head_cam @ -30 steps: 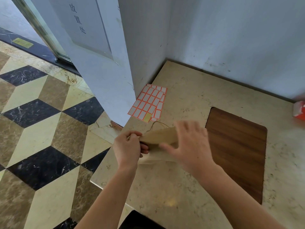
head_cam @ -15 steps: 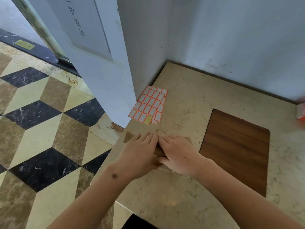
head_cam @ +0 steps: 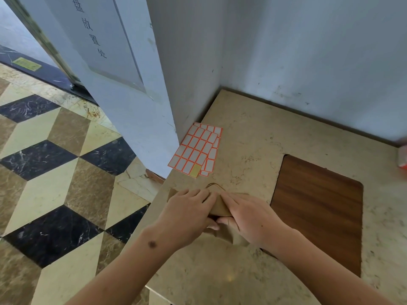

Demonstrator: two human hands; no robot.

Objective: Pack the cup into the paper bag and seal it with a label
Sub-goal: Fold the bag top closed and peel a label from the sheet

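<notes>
A brown paper bag (head_cam: 220,205) lies on the beige marble counter (head_cam: 248,150) near its left edge, mostly covered by both hands. My left hand (head_cam: 187,214) presses flat on the bag's left part, thumb tucked under its folded top. My right hand (head_cam: 246,214) presses on the right part, fingers meeting the left hand's. A thin string handle (head_cam: 214,185) loops out beyond the fingertips. Sheets of orange-bordered white labels (head_cam: 196,149) lie on the counter beyond the bag, by the wall. No cup is visible.
A dark wooden inset panel (head_cam: 317,208) lies in the counter to the right of the hands. A red and white object (head_cam: 403,158) sits at the right edge. Grey walls (head_cam: 308,51) close the counter's back and left. The counter's left edge drops to a patterned floor (head_cam: 55,172).
One second ago the hands held the bag's top up while folding it. They then pressed it down flat, and they have stayed pressed on it since half a second ago.
</notes>
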